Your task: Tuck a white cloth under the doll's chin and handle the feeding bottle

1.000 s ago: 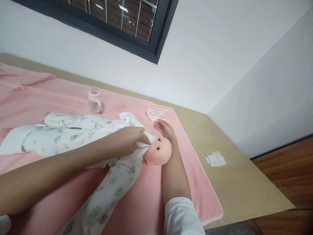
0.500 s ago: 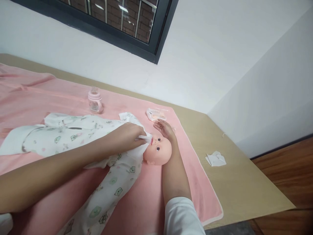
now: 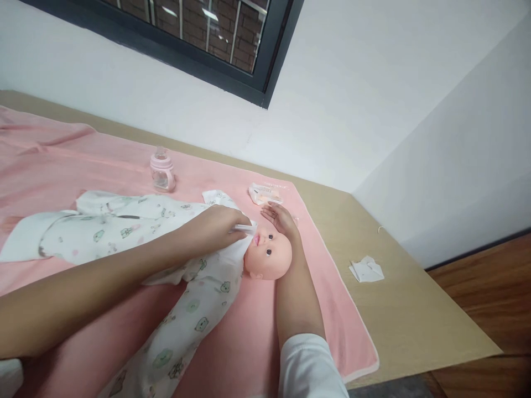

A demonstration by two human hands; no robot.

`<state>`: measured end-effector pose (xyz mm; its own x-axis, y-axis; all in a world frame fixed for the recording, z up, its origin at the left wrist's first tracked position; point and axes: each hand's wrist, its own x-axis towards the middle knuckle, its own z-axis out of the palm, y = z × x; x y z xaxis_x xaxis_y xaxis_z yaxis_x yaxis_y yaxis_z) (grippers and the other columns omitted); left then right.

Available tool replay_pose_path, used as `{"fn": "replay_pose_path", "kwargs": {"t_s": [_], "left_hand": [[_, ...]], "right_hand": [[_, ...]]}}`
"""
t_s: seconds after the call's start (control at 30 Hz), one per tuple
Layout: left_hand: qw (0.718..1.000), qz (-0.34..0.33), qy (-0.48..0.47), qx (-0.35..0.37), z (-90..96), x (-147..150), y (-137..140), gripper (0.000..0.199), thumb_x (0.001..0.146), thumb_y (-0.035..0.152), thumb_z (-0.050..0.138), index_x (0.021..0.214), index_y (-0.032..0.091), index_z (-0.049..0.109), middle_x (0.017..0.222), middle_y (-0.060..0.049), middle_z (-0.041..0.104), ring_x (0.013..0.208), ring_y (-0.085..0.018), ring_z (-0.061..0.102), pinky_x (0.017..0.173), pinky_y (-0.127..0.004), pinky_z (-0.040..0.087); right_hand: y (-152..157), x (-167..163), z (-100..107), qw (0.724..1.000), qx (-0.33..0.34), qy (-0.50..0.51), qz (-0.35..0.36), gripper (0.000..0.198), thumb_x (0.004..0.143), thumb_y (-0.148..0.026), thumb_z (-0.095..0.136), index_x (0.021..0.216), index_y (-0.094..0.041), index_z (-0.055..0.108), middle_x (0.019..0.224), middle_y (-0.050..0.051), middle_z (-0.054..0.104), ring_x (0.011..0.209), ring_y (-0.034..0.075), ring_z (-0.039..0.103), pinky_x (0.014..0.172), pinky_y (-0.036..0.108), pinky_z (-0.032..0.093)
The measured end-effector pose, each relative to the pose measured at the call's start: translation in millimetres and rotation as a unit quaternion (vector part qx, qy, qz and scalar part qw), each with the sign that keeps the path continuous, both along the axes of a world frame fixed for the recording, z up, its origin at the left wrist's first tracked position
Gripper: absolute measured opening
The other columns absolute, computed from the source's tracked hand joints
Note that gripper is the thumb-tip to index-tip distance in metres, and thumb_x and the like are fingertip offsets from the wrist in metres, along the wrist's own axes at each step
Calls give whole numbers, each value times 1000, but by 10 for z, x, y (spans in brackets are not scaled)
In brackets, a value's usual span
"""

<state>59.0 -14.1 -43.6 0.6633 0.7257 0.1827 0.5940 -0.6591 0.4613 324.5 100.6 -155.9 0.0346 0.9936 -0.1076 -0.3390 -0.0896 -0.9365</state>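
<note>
A baby doll (image 3: 271,254) lies on its back on a pink blanket (image 3: 232,337), its head toward the right. It wears a white suit (image 3: 136,221) printed with green and pink animals. My left hand (image 3: 222,226) is closed on the edge of a plain white cloth (image 3: 246,228), just below the doll's mouth. Whether this cloth is separate from the suit I cannot tell. Beyond the doll's head, my right hand (image 3: 281,220) rests palm up with its fingers stretched out and holds nothing. My right forearm lies against the crown of the head.
A pink baby bottle (image 3: 162,174) with a handle stands on the blanket near the wall. A small clear packet (image 3: 265,193) lies beyond my right hand. A folded white tissue (image 3: 366,270) is on the wooden table (image 3: 418,309) at the right. Above is a dark-framed window (image 3: 257,88).
My left hand has drawn the white cloth slightly up and away from the doll's mouth, so more of the lips shows. My right hand has stayed in place.
</note>
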Motion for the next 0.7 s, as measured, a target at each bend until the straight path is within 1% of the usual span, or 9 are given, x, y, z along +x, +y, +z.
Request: {"fn": "replay_pose_path", "kwargs": {"t_s": [0.17,0.3,0.4,0.57,0.7], "left_hand": [[999,-19,-4,33,-53,12,21,25,85,26,46,90,22,71,87,-3,68,80,-19,60,67,-29,37],[997,-27,24,75,-91,30,25,37,85,19,44,103,30,74,87,-4,66,85,-22,60,74,-33,37],[995,-23,33,90,-105,35,29,43,81,14,43,106,32,74,86,-5,66,86,-23,59,76,-34,37],[995,-14,30,92,-107,34,37,47,78,9,42,105,30,74,82,-5,63,83,-22,58,76,-35,37],[996,-14,34,87,-99,43,16,52,77,6,41,109,30,73,86,-5,64,88,-24,58,78,-35,37]], "right_hand": [[11,5,-8,1000,-1,3,-1,10,88,-13,58,97,-15,63,86,8,72,80,15,72,91,33,59],[5,4,2,1000,-6,-4,2,10,88,-13,58,97,-15,63,84,7,72,79,15,72,90,33,59],[-3,3,9,1000,-5,-3,2,10,88,-14,59,97,-15,62,86,7,72,80,15,72,91,33,59],[-6,0,10,1000,-1,-6,5,11,87,-14,60,97,-16,62,86,6,73,81,14,71,91,33,59],[-5,0,11,1000,1,-8,9,12,86,-13,59,97,-17,62,86,6,73,82,15,72,91,33,59]]}}
